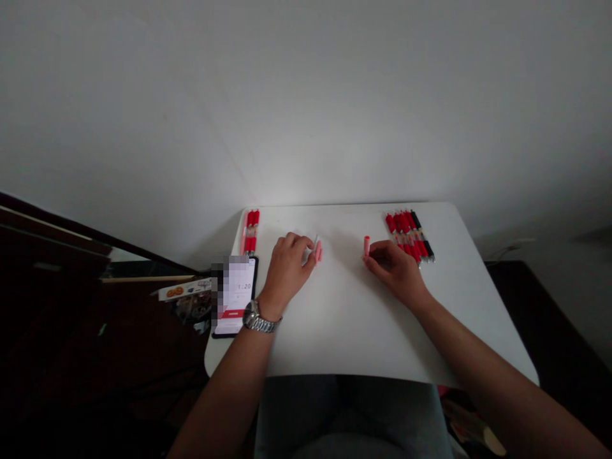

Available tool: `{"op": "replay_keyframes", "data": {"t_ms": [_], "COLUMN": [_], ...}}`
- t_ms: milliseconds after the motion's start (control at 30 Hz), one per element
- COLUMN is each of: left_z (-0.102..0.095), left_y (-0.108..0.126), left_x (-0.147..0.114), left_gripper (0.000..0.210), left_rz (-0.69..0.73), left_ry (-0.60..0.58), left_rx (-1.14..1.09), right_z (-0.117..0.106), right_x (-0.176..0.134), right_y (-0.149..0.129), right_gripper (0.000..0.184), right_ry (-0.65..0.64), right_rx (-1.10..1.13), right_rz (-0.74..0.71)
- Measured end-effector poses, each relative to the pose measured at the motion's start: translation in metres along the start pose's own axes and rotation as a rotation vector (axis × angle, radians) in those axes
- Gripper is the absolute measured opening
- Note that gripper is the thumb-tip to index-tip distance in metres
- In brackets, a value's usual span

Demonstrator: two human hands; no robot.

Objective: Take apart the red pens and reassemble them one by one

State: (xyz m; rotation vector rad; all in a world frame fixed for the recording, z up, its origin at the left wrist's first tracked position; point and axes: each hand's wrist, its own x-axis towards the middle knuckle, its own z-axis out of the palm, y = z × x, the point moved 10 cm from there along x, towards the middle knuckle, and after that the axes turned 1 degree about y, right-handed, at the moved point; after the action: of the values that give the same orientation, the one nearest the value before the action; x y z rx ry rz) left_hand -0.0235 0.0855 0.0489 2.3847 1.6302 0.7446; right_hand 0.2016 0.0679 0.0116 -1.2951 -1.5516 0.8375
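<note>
Pinched in the fingers of my left hand [291,258] is a slim pink pen piece [319,250] with a thin whitish part beside it. It is too small to tell whether the two are joined. My right hand [394,271] is closed on the lower end of a short pink pen barrel [366,245], held upright with its orange-red end up. The two pieces are apart, over the middle of the white table [329,325]. Just behind my right hand lies a row of several red pens [404,231], with a black pen [421,233] at its right side.
At the table's far left corner lie red pens [252,231] beside a pink pen piece [243,233]. A phone [239,296] showing a timer rests at the left edge, next to my watch [258,319]. Behind the table rises a white wall [335,115].
</note>
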Motion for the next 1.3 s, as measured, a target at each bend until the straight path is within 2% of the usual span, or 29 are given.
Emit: {"op": "replay_keyframes", "data": {"t_ms": [300,633,867,1100,1300], "left_z": [-0.002,-0.008,-0.009,-0.007,-0.018], "left_y": [0.000,0.002,0.001,-0.001,-0.003], "left_x": [0.002,0.003,0.003,0.004,0.003], "left_gripper": [0.006,0.019,0.011,0.012,0.013], "left_rz": [-0.032,-0.057,-0.105,-0.139,-0.145], "left_ry": [0.014,0.070,0.068,0.049,0.139], "left_rx": [0.108,0.255,0.344,0.366,0.231], "right_z": [0.000,0.000,0.000,0.000,0.000], "right_x": [0.000,-0.001,0.000,0.000,0.000], "right_y": [0.000,0.000,-0.004,-0.004,-0.004], "right_gripper": [0.030,0.029,0.027,0.026,0.026], "right_ry": [0.001,-0.001,-0.001,0.001,-0.005], "right_rx": [-0.024,-0.029,-0.014,-0.011,-0.018], "right_rz": [-0.005,-0.008,-0.009,0.001,-0.007]}}
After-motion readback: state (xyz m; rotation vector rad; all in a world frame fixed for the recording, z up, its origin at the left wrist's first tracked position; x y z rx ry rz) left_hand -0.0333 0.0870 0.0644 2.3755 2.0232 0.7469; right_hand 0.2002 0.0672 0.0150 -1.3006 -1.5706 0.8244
